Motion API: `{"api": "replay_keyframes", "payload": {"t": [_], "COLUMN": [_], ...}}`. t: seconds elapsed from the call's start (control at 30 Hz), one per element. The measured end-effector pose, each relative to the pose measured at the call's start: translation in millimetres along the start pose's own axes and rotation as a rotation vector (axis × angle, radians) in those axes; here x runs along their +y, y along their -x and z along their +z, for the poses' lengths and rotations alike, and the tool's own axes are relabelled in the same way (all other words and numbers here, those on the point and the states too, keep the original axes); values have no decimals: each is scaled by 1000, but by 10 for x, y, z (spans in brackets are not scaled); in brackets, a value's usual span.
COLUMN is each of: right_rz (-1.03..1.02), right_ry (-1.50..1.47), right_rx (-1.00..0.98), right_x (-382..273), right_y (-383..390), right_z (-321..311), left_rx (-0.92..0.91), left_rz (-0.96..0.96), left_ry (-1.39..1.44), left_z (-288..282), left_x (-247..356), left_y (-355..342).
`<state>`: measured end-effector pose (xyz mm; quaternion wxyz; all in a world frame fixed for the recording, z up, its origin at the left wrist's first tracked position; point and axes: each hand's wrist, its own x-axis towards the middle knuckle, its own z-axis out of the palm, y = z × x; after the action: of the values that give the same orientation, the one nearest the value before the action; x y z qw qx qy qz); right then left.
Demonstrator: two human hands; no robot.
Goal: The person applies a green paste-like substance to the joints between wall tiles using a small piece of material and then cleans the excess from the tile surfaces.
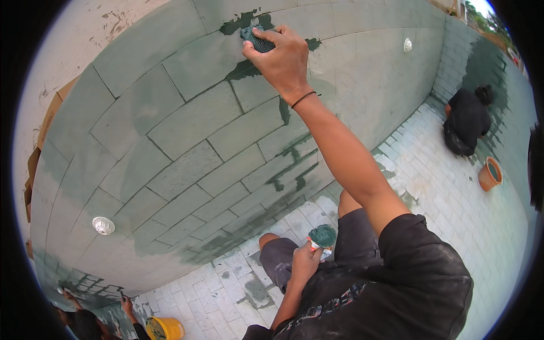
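High on the tiled wall (195,122), my right hand (283,59) grips a dark ridged pad (260,43) smeared with green grout, pressed against the tiles. Fresh dark green grout (243,69) lies in patches around it. Down by my lap, my left hand (304,264) is closed round a small white-and-orange container (326,253). A mound of wet green grout (323,235) fills its top. Dark joints run between the pale green tiles, with a hazy film over many of them.
Two round white fittings (103,225) stick out of the wall. At lower left a person (88,324) works by a yellow bucket (164,327). Another person (467,122) crouches at the far right near an orange bucket (490,174). Pale tiles (447,209) cover the floor.
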<state>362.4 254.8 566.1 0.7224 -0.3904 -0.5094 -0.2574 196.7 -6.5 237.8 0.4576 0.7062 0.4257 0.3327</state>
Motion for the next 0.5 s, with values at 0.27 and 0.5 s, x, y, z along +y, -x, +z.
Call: {"api": "replay_keyframes", "payload": {"t": [0.27, 0.5], "right_rz": [-87, -133], "right_ry": [-2, -51], "right_rx": [120, 177], "right_x": [126, 45], "right_y": [-99, -181], "right_z": [200, 298], "left_rx": [-22, -25], "left_rz": [10, -44], "left_ry": [-65, 40], "left_z": [-38, 7], "left_x": [9, -61], "left_y": [-23, -45]}}
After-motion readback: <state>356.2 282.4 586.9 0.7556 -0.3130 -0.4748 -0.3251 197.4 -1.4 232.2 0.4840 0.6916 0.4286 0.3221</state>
